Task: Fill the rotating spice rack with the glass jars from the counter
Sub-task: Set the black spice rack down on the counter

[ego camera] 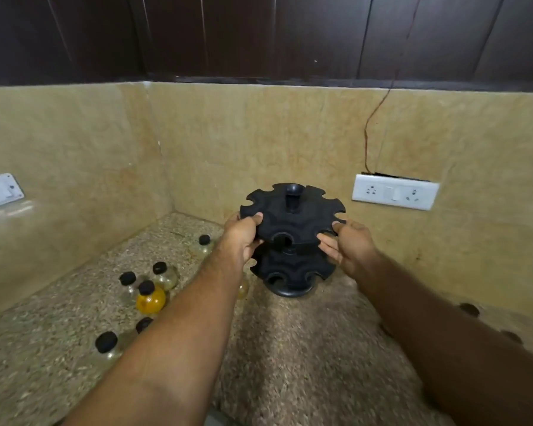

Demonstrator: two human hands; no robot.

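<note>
Spice rack: black, two tiers of notched discs on a round foot, central post with knob on top. Stands on the speckled counter near the back corner. All slots visible from here are empty.

Left hand: grips the left edge of the upper tier, thumb on top of the disc, fingers curled underneath.

Right hand: on the right edge of the same tier, thumb on top, fingers extended and pressed against the rim and underside.

Glass jars with black caps: a cluster well to the left of and nearer than the left hand. One holds yellow-orange contents; the others look clear or pale. One more jar stands just left of the left wrist. One pale jar is partly hidden under the left forearm.

Wall socket plate above and right of the right hand.
</note>
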